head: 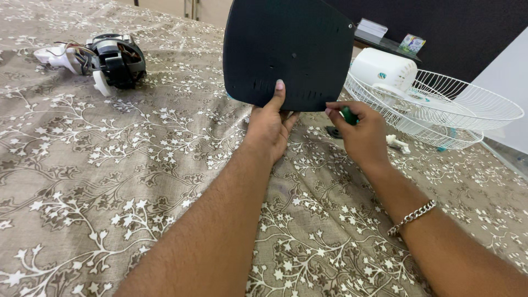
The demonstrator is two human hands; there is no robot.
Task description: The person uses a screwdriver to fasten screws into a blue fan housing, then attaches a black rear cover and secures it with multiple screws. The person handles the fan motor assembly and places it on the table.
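My left hand grips the lower edge of a large black rounded plate and holds it upright above the floral cloth, thumb on its near face. The plate has small holes and slots in it. Just to the right, my right hand is closed around a green-handled tool, right below the plate's lower right edge. Most of the tool is hidden in the fist. A chain bracelet is on my right wrist.
A fan motor with white housing and loose wires lies at the far left on the brown floral cloth. White wire fan guards and a white fan cover sit at the right. A small white part lies near them.
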